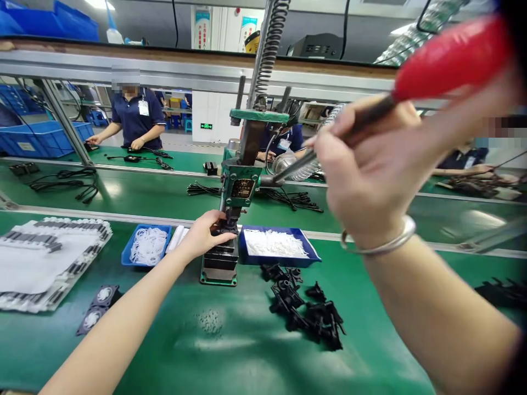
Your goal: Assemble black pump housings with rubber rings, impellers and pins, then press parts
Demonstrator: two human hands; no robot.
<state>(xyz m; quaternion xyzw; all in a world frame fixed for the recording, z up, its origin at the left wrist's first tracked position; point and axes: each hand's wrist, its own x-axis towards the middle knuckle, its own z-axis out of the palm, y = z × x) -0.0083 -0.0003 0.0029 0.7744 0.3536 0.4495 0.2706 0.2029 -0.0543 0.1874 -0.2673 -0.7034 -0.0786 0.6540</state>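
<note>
A small green hand press (236,186) stands on the green bench in front of me, with a spring rising above it. My left hand (205,233) reaches to the base of the press, its fingers closed around a small black part (224,226) sitting under the ram. My right hand (370,170) is raised close to the camera and grips the press lever (362,118), whose metal rod runs down to the press and ends in a red handle (450,57). A silver bangle (381,241) circles that wrist.
A heap of black plastic parts (307,307) lies right of the press. Behind it is a blue tray of white pieces (275,244); left is a blue tray of white rings (147,246). Stacked trays (45,263) sit far left. A person (135,118) works at the far bench.
</note>
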